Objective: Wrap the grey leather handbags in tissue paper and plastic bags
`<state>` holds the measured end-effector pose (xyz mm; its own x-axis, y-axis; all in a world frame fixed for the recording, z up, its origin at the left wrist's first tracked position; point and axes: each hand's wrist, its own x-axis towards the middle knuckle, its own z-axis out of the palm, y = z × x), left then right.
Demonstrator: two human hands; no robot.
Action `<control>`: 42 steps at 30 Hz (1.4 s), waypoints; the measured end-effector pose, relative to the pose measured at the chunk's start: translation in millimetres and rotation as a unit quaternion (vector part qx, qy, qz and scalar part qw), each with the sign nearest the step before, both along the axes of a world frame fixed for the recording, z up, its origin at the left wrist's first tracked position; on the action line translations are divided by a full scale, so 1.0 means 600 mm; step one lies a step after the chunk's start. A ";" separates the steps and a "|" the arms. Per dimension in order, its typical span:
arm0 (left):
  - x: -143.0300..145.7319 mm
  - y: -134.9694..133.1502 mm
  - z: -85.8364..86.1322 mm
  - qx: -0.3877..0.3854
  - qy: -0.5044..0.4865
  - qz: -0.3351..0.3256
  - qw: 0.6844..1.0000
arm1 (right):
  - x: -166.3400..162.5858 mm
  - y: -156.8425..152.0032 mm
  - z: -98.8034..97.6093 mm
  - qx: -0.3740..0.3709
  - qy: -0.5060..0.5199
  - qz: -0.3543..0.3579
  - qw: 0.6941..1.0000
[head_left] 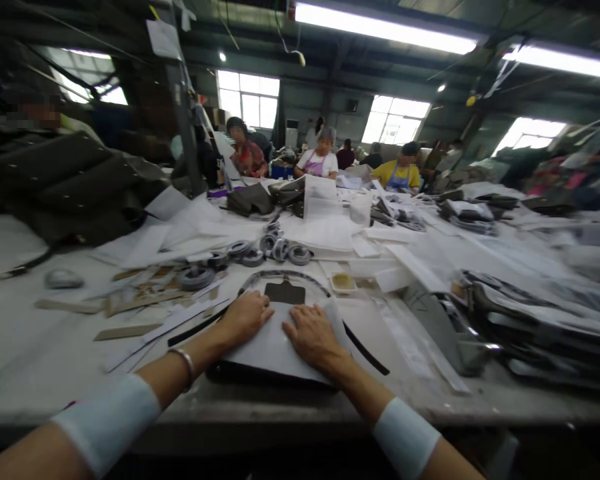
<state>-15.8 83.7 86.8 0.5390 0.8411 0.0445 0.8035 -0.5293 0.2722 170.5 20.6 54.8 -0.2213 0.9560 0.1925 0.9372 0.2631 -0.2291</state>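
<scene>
Directly before me on the table lies a dark bag [230, 373] with a white sheet [280, 347] spread over it. My left hand [247, 317] rests on the sheet's upper left part, its fingers stretched out. Flat on the right side of the same sheet is my right hand [313, 333], fingers spread. Between and beyond the hands a dark tab [285, 292] shows at the bag's top. A handle wrapped in grey plastic [285, 273] arches behind it. One black strap [365, 348] sticks out on the right, another black strap [197, 327] on the left.
Rolls of wrapped strap [197, 277] and cardboard strips [145, 293] lie to the left. A small dish [343, 282] with yellowish contents stands behind the right hand. Stacked dark bags [525, 327] fill the right, and a dark pile [65, 187] the left. Several people work beyond.
</scene>
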 end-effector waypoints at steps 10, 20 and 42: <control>-0.006 -0.027 -0.045 0.113 0.037 -0.063 0.991 | 0.001 -0.001 0.007 0.006 0.005 -0.015 1.000; 0.003 -0.020 -0.043 0.143 0.040 -0.010 0.989 | 0.009 0.020 0.015 -0.025 -0.040 -0.049 0.998; 0.014 -0.014 -0.060 0.177 0.035 0.011 0.984 | 0.040 0.086 -0.035 -0.033 0.286 -0.116 0.950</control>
